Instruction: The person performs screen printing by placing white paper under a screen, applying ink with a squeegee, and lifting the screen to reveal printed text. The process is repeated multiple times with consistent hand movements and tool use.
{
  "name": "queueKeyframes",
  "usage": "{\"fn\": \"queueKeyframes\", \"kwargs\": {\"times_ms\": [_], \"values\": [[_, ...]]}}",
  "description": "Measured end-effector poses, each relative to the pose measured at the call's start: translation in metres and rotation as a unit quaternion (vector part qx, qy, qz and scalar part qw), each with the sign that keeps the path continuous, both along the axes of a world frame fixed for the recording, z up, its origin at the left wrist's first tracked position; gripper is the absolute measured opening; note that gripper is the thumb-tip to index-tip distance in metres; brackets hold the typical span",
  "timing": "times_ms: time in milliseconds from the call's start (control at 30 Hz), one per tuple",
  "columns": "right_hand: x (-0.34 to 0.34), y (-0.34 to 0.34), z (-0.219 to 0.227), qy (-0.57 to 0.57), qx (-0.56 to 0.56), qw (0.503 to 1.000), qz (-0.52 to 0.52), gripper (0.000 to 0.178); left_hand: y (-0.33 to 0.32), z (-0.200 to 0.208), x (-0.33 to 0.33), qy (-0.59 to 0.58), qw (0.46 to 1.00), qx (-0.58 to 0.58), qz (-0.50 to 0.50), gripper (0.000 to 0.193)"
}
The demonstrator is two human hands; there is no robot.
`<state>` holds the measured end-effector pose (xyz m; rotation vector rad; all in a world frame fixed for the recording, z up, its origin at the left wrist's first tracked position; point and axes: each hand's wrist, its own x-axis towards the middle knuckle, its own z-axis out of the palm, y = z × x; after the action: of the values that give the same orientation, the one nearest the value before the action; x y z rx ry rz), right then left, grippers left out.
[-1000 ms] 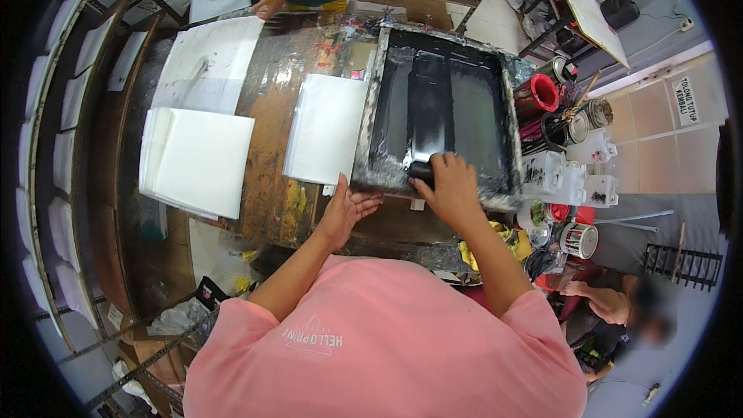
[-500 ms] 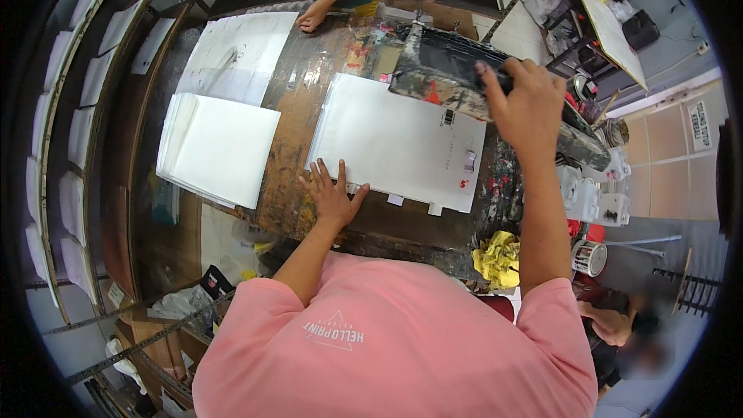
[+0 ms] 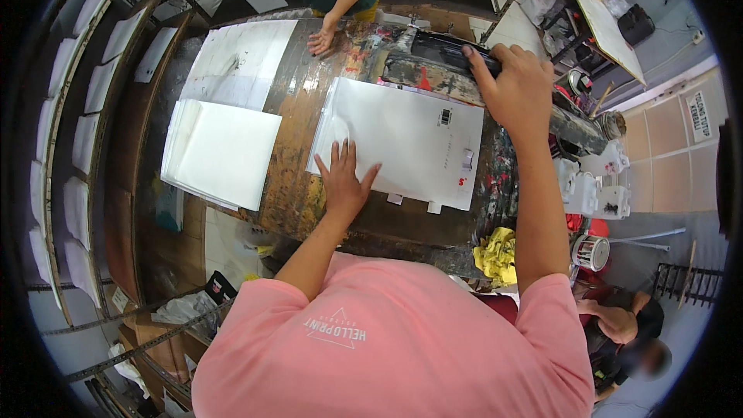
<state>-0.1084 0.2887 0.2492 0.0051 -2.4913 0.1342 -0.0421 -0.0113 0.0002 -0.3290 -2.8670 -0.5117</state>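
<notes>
On the paint-stained table (image 3: pixel 290 162) lies a white printed sheet (image 3: pixel 402 135), a barcode and a red mark near its right side. It appears to top a small pile. My left hand (image 3: pixel 346 186) rests flat on its near-left part, fingers spread. At the sheet's far edge a dark, paint-smeared screen printing frame (image 3: pixel 441 77) is tilted up. My right hand (image 3: pixel 520 93) is curled over the frame's upper rim, thumb on the near side. Some of its fingertips are hidden behind the rim.
A stack of white sheets (image 3: pixel 224 155) lies left, with a stained sheet (image 3: pixel 240 62) beyond. Across the table is a co-worker's hand (image 3: pixel 322 37). Crumpled yellow material (image 3: pixel 495 255) sits at the near right corner. Shelves of paper (image 3: pixel 85 139) line the left; white containers (image 3: pixel 596 186) stand right.
My left hand has slid from the sheet's near edge farther onto it. The frame has tipped farther up and away with my right hand. The co-worker's hand has moved right and opened.
</notes>
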Motion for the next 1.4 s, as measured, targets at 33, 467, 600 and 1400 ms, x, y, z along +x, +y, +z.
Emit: {"fn": "queueKeyframes", "kwargs": {"times_ms": [33,467,600,1400], "values": [[0.001,-0.001,0.001,0.005,0.001,1.000,0.005,0.059,0.003,0.014,-0.015,0.025,0.999,0.041,-0.005,0.081],[0.000,0.005,-0.007,0.001,0.021,1.000,0.000,0.069,-0.102,0.016,-0.050,0.024,0.966,-0.070,0.249,0.068],[-0.009,0.012,-0.010,0.024,0.014,1.000,0.009,0.069,0.002,-0.033,-0.010,-0.049,0.980,0.038,-0.189,0.060],[0.070,0.002,-0.098,-0.187,-0.032,0.979,0.070,0.052,0.042,0.121,0.015,-0.414,0.403,0.814,0.058,0.123]]}}
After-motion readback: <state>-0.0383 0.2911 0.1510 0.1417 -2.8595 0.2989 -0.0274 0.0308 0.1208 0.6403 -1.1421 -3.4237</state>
